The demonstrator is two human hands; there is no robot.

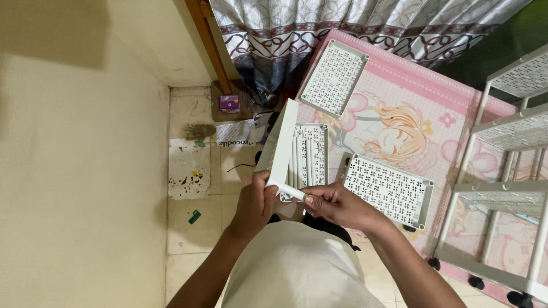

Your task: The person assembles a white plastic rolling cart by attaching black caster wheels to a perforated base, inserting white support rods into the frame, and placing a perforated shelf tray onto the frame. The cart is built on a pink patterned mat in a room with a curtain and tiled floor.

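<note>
Both hands meet in front of the chest: left hand [255, 201] and right hand [337, 203] on a white plastic tube [285, 189]. Upright white perforated shelf panel [283, 142] stands above it. Two white perforated trays lie beyond on the pink printed mat [399, 85]: one right [390, 190], one farther back [334, 77]. White plastic shelving rack [502, 188] stands far right.

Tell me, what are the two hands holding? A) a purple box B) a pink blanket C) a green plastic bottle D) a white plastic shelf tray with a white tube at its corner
D: the left hand grips the upright white plastic shelf tray, while the right hand pinches a short white plastic tube at its lower corner.
</note>
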